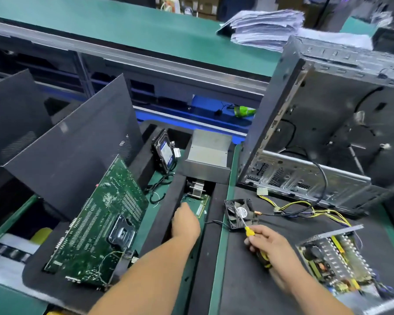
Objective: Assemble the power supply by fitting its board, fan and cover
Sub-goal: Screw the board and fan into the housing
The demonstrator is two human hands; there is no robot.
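Black foam padded the counter (248, 269) where I worked. My right hand (271, 248) was curled round the yellow-handled screwdriver (248, 228), its tip touching the loose fan (240, 213) at twelve o'clock from it. My left hand (184, 221) reached into the foam slot toward a small green card (203, 205); whether its fingers were closing on anything I could not tell. The power supply board (334, 262) sat in its open shell at four o'clock, the grey metal cover (207, 155) at twelve. I judged that the screwdriver might slip into the fan blades, or the yellow wire loom (305, 208) get pinched under the cover. A computer chassis (328, 133) stood at two o'clock, a motherboard (100, 223) at nine, papers (264, 26) on the green shelf behind.
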